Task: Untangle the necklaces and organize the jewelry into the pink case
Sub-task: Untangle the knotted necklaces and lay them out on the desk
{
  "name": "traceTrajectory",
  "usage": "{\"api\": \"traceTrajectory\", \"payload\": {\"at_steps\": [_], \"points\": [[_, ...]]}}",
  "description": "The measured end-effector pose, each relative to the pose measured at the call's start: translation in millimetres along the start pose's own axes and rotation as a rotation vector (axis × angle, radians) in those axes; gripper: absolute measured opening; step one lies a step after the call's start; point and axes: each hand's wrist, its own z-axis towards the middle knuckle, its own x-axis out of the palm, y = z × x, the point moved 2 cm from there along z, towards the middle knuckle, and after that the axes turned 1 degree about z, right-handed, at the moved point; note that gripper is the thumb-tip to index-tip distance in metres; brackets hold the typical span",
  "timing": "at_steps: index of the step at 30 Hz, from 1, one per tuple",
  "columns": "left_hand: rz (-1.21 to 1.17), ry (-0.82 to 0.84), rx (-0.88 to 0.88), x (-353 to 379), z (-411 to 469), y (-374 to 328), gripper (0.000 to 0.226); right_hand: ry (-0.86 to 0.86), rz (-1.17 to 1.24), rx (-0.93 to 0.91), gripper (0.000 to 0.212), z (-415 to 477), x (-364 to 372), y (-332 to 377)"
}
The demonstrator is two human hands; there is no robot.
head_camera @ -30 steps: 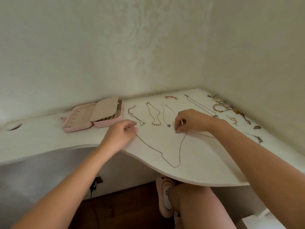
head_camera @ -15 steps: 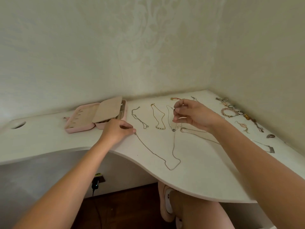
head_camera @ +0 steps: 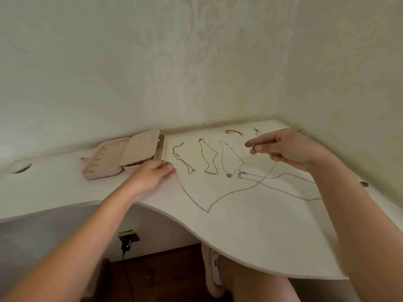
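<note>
My right grip (head_camera: 287,149) pinches an end of one long chain (head_camera: 207,211) above the tabletop (head_camera: 261,236); my left grip (head_camera: 151,174) pinches the other, beside one open pink case (head_camera: 102,174). Three short necklaces (head_camera: 211,172) line the back edge.

head-worn view, downward, near desk (head_camera: 250,236)

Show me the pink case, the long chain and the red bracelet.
pink case (head_camera: 102,175): head view, front rim of left half.
long chain (head_camera: 207,211): head view, bottom bend of its loop.
red bracelet (head_camera: 235,132): head view, middle of red cord.
</note>
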Motion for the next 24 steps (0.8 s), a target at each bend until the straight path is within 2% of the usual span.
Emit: {"api": "traceTrajectory", "payload": {"at_steps": [3, 5, 6, 7, 9, 10, 11, 13, 14, 15, 18, 19, 22, 24], "points": [[-0.728, 0.071, -0.123, -6.1, -0.5, -2.1, 0.008, -0.112, -0.021, 0.015, 0.014, -11.5, -13.0, -2.0], [-1.007, 0.153, -0.108, -12.7, 2.2, -2.8, 0.048, -0.209, -0.069, 0.022, 0.013, -19.5, -24.8, -7.1], [-1.107, 0.149, -0.097, -15.4, 4.0, -3.4, 0.058, -0.255, -0.109, 0.035, 0.013, -23.8, -31.0, -10.7], [-1.187, 0.135, -0.094, -16.1, 5.3, -4.4, 0.055, -0.288, -0.147, 0.055, 0.012, -28.3, -36.0, -13.9], [-1.292, 0.092, -0.102, -13.3, 5.9, -7.4, 0.026, -0.305, -0.194, 0.102, 0.012, -38.7, -43.2, -19.9], [-1.308, 0.080, -0.112, -9.4, 3.3, -11.1, 0.020, -0.301, -0.206, 0.120, 0.012, -44.4, -45.4, -22.6], [-1.313, 0.104, -0.119, -5.1, 1.5, -13.1, 0.029, -0.298, -0.209, 0.134, 0.012, -50.3, -46.8, -24.9], [-1.267, 0.250, -0.157, 3.0, -2.6, -14.7, 0.062, -0.311, -0.210, 0.144, 0.013, -61.1, -48.0, -30.0], [-1.209, 0.300, -0.187, 7.8, -6.7, -17.1, 0.065, -0.323, -0.212, 0.147, 0.012, -65.4, -48.4, -33.6], [-1.145, 0.322, -0.219, 12.6, -9.5, -18.6, 0.058, -0.335, -0.211, 0.151, 0.011, -70.2, -47.9, -36.7], [-0.934, 0.252, -0.261, 25.2, -12.4, -28.6, 0.010, -0.418, -0.190, 0.130, 0.004, -86.0, -48.2, -45.6], [-0.870, 0.238, -0.243, 29.0, -13.3, -34.2, 0.004, -0.476, -0.158, 0.118, 0.003, -91.9, -50.2, -49.2], [-0.666, 0.249, -0.178, 43.4, -16.7, -50.2, 0.012, -0.660, -0.081, 0.094, 0.002, -110.0, -60.3, -60.9], [-0.555, 0.277, -0.141, 53.9, -19.4, -60.7, 0.017, -0.707, -0.092, 0.128, 0.003, -122.3, -64.9, -67.1]]}}
